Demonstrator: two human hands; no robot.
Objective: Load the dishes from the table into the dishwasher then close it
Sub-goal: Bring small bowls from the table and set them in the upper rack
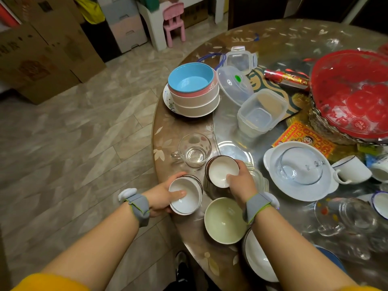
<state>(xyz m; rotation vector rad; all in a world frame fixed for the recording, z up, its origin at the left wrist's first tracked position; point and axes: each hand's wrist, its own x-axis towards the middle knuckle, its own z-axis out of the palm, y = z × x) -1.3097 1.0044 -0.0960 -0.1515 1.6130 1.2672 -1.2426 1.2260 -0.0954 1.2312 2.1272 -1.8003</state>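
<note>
Surface (180, 131): a round, glossy top with a leaf pattern, crowded with dishes along its near edge.
Red basin (348, 93): a large red plastic bowl at the far right, set inside a clear glass dish; contents cannot be told.
White serving dish (279, 179): wide, with small handles, at right of centre; a clear glass bowl (300, 166) sits inside it.
Bowl stack (193, 91): a blue bowl on top, a pink one under it and two pale ones below, all on a patterned plate at the far left edge; the blue bowl holds nothing visible.
Plastic boxes (260, 112): clear square containers nested together near the middle; a clear round lid with a green tab (234, 85) leans just beside them.
Cream bowl (225, 219): empty, near the front edge, below the right wrist.
Glass mug (194, 150): clear, upright and empty, just beyond the two hands.
White mug (352, 171): beside the serving dish, tipped toward the camera.
Left hand (161, 198): grip closed on a small white bowl (185, 196), thumb inside the rim, at the surface edge; the bowl is empty and tops a short stack.
Right hand (239, 177): grip closed on a second small white bowl (220, 171), also empty, atop another stack of dark-rimmed bowls.
</note>
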